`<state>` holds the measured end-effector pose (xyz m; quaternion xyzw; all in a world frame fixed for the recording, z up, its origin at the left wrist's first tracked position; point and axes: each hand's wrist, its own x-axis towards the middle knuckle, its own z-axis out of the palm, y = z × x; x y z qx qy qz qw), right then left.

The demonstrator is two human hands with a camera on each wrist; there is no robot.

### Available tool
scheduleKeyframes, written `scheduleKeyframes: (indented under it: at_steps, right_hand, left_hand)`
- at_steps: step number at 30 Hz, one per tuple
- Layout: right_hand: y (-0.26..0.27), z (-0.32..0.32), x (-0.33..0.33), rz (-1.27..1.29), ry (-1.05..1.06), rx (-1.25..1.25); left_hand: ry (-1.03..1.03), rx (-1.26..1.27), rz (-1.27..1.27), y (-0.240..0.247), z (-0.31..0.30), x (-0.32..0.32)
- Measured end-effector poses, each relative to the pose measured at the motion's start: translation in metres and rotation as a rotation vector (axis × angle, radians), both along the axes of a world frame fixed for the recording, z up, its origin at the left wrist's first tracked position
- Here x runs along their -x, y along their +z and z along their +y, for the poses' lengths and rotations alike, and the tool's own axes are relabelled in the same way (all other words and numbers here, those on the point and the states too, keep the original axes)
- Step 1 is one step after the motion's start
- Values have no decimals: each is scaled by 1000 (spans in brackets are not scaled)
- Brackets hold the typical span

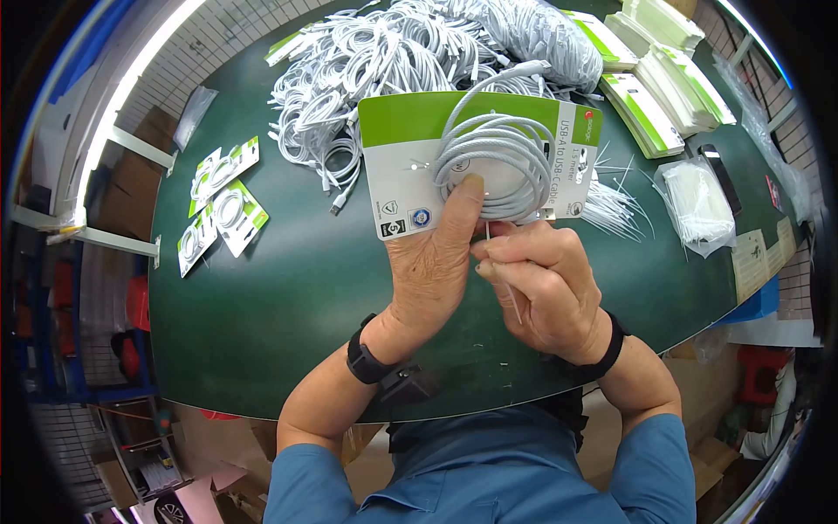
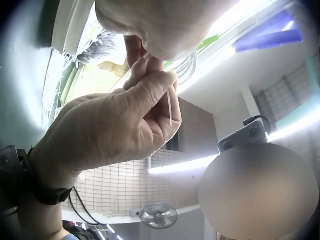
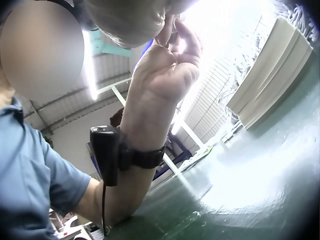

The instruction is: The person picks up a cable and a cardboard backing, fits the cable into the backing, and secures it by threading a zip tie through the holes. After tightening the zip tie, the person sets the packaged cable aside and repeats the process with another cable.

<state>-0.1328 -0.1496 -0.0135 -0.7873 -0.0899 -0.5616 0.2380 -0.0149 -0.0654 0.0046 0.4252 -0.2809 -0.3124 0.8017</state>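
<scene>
My left hand (image 1: 432, 266) grips a green-and-white card (image 1: 397, 127) labelled as a USB-A to USB-C cable, thumb pressed over a coiled white USB cable (image 1: 531, 153) lying against its front. One cable end sticks up above the card's top edge. Just below the card's lower edge, my right hand (image 1: 554, 284) pinches a thin white cable tie (image 1: 513, 304), whose tail hangs down past the fingers. The left wrist view shows the tie (image 2: 169, 109) from below, between thumb and curled fingers. The left fingers behind the card are mostly hidden in the head view.
A large heap of white cables (image 1: 393, 65) fills the table's far side. Several carded cables (image 1: 234, 218) lie at left. Stacks of cards (image 1: 642, 113) stand at far right, near loose cable ties (image 1: 615, 210) and a bag of ties (image 1: 696, 205).
</scene>
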Motion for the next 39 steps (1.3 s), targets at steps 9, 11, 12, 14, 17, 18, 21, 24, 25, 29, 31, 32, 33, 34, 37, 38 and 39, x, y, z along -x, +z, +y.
scheduleKeyframes:
  at_steps: [9,11,12,14,17,18,21,24,25,29,31,32,33,34,37,38,39]
  right_hand:
    - [6,-1,-4,39,41,-15]
    - [5,-2,-6,48,49,-11]
    - [5,-3,-6,52,54,-9]
    - [5,-4,-7,43,65,-13]
    - [3,-4,-7,40,72,-13]
    - [3,-3,-7,40,72,-12]
    - [2,-4,-6,45,98,-9]
    - [3,0,-4,48,123,-30]
    - [3,0,-4,49,124,-25]
    - [0,-2,-3,32,143,-23]
    - [1,-2,-2,29,153,-54]
    - [3,-2,0,36,154,-78]
    - [5,-2,2,43,156,-102]
    - [4,-3,3,48,163,-123]
    - [3,-2,6,75,151,-182]
    - [5,0,7,93,125,-200]
    - [6,1,7,110,99,-216]
  left_hand:
    - [65,-48,-113,-4,2,-4]
    - [47,-55,-111,-6,1,-7]
    - [36,-55,-110,-8,1,-8]
    - [21,-35,-110,-9,-1,-9]
    - [24,6,-127,-10,-4,-9]
    - [34,3,-137,-9,-4,-9]
    - [16,2,-111,-6,-2,-8]
    - [-8,-23,-76,-5,0,-8]
    - [-15,-36,-69,-4,0,-8]
    - [-13,-7,-42,-2,-1,-5]
    - [-17,33,3,-2,-3,-3]
    - [-20,32,1,0,-2,-3]
    - [-22,32,0,3,0,-1]
    - [-25,32,-1,5,1,0]
    - [-2,32,-25,7,1,3]
    - [25,36,-18,6,1,3]
    - [51,41,-12,5,0,3]
